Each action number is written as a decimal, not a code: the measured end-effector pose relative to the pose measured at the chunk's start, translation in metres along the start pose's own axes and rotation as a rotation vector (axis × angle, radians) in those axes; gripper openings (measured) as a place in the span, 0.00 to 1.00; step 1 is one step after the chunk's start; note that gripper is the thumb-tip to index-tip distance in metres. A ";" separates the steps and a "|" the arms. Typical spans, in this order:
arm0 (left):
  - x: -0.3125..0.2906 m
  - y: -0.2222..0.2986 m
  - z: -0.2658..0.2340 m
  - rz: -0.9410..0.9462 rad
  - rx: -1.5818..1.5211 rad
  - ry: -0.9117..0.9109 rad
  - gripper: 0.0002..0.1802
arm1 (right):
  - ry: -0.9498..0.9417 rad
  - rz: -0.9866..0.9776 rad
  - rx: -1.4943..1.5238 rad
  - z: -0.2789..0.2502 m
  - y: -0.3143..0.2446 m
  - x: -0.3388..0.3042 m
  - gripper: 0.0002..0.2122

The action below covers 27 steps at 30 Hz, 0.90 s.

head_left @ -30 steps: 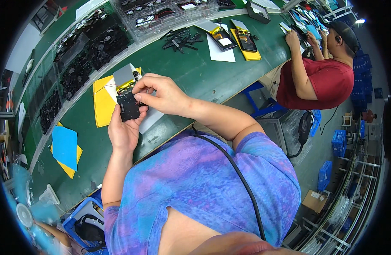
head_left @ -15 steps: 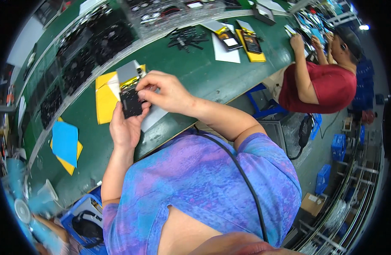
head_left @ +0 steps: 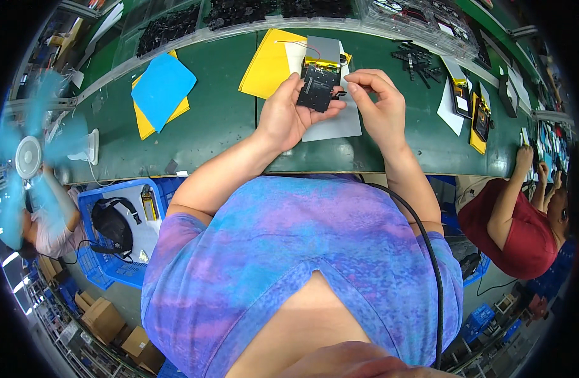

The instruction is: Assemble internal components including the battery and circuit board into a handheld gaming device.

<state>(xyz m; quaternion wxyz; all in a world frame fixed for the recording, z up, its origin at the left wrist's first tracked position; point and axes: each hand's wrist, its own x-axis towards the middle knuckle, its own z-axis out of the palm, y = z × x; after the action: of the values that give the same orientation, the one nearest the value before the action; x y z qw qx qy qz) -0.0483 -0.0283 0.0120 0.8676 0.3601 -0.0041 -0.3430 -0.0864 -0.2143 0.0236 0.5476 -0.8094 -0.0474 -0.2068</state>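
Observation:
My left hand (head_left: 284,116) holds a black circuit board (head_left: 317,88) from below, its thumb at the board's left edge. A grey battery pack (head_left: 323,47) adjoins the board's far end, with yellow tape (head_left: 321,63) across the join and thin red wires beside it. From the board's right edge sticks a small black tab (head_left: 341,94). Just right of the board, my right hand (head_left: 381,104) is apart from it, with thumb and forefinger pinched together and the other fingers curled. Whatever the pinch holds, if anything, is too small to make out.
Yellow sheets (head_left: 262,69) and a white sheet (head_left: 333,129) lie around the board. At left is a blue sheet (head_left: 163,85); at right, black strips (head_left: 417,62) and more battery assemblies (head_left: 481,123). Parts trays (head_left: 239,14) line the back. A fan (head_left: 28,157) and co-worker (head_left: 513,220) flank me.
The view has turned, so the bench now runs level across it. My right hand has drawn back from the board's edge, while my left still holds the board.

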 end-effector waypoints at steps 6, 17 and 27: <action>-0.003 0.001 0.000 -0.005 0.007 -0.021 0.32 | 0.001 -0.070 -0.092 0.003 -0.002 0.000 0.07; -0.002 -0.003 -0.001 0.034 0.061 -0.011 0.20 | -0.052 -0.001 -0.212 0.000 -0.011 -0.003 0.10; -0.005 -0.008 -0.001 0.061 0.101 0.016 0.18 | -0.112 0.117 -0.080 0.003 -0.010 -0.007 0.12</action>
<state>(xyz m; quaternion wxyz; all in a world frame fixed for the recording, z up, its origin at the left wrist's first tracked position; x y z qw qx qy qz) -0.0559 -0.0285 0.0072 0.8582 0.4061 -0.0253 -0.3129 -0.0947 -0.2063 0.0288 0.5227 -0.8422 -0.0222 -0.1305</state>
